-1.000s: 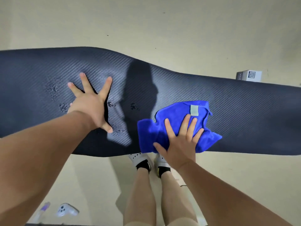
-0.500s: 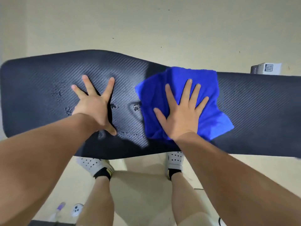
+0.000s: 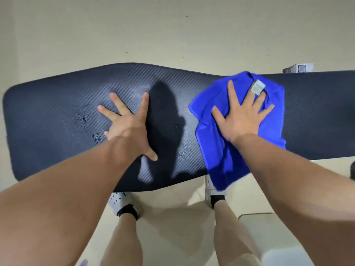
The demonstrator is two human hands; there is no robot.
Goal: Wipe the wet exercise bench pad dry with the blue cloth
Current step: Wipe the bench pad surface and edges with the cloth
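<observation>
We see the left hand (image 3: 128, 127) flat, fingers spread, on the dark bench pad (image 3: 48, 116) – droplets (image 3: 83, 118) toward its left end. Right hand (image 3: 239, 117) presses the blue cloth (image 3: 215, 150) flat – cloth overhangs the pad's near edge.

My left hand (image 3: 128, 129) lies flat with fingers spread on the bench pad (image 3: 48, 116), blocking the stretch between the droplets (image 3: 84, 118) to its left and the open dark strip to its right. My right hand (image 3: 240, 120) presses the blue cloth (image 3: 221, 162), whose lower corner overhangs the near edge. Beyond the cloth the pad runs bare rightward.
</observation>
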